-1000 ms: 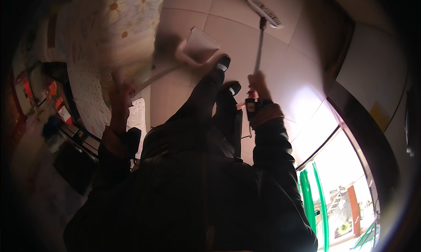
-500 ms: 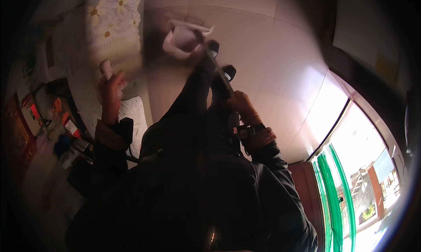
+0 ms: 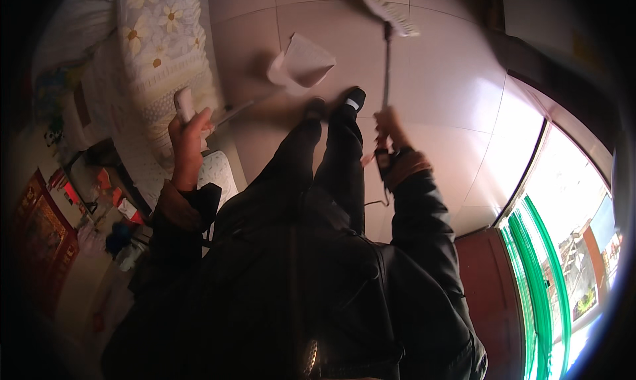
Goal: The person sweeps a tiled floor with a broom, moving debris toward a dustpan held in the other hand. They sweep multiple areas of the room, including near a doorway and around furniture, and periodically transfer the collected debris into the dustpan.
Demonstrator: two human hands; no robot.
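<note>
Currently my left hand [image 3: 191, 134] grips dustpan [image 3: 303, 65] by handle [image 3: 183, 102], fingers curled; dustpan at twelve o'clock, over tiled floor [image 3: 437, 82]. Right hand [image 3: 393, 130] clasps broom [image 3: 387, 59] by shaft, bristles [image 3: 402, 24] at one o'clock.

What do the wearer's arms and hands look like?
The left hand and right hand are gloveless. The sleeves are black and slightly shiny, with brown cuffs. A dark boxy piece sits at the right wrist, another dark piece at the left; details are too dim.

Pale floor tiles [image 3: 450, 69] gleam beside a bright opening [image 3: 563, 161] with green strips [image 3: 540, 300]; flowered fabric [image 3: 156, 39] lies left.
</note>
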